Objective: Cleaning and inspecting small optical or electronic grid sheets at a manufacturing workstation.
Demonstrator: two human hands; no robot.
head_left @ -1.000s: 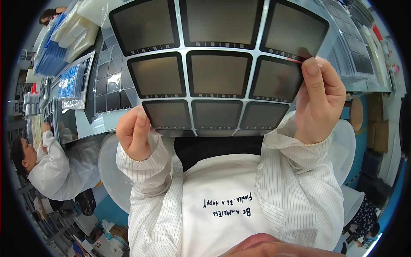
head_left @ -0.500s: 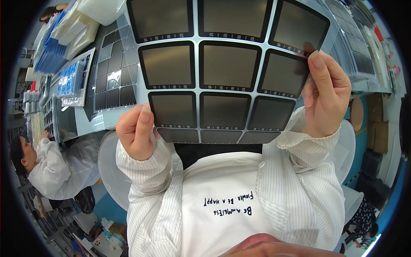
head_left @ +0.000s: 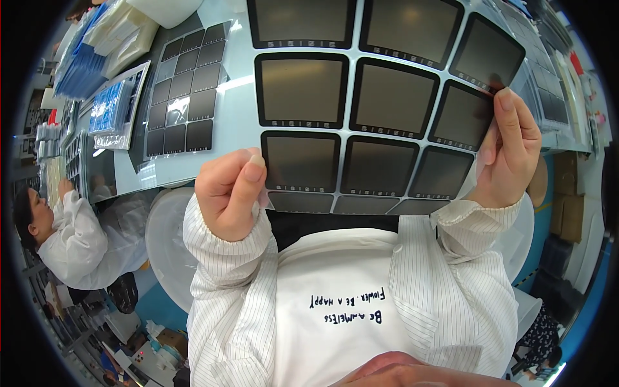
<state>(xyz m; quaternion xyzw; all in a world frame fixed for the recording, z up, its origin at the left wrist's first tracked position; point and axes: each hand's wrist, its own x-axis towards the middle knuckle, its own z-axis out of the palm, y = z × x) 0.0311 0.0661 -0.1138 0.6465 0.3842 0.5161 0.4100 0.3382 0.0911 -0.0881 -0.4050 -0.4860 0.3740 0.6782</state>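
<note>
Between my hands hangs a large clear sheet [head_left: 351,97] printed with rows of dark, black-bordered rectangular panels. It is raised in front of my chest, and its near end curves away beneath. My left hand [head_left: 230,192] pinches the sheet's left edge near the bottom row, thumb on top. My right hand [head_left: 511,148] is closed on the right edge, higher up, with the thumb on the face and the fingers behind. The far end of the sheet runs out of the picture at the top.
A similar panel sheet [head_left: 182,106] lies on the glass-topped table [head_left: 235,109] at left. Beyond it are a blue-filmed stack [head_left: 111,116] and piled plastic sheets [head_left: 126,29]. More panel sheets [head_left: 548,90] stand at right. A seated co-worker [head_left: 74,238] is at far left.
Both hands have shifted to the right with the panel sheet, which is now tilted a little differently. More of the table and the sheet lying on it shows at left.
</note>
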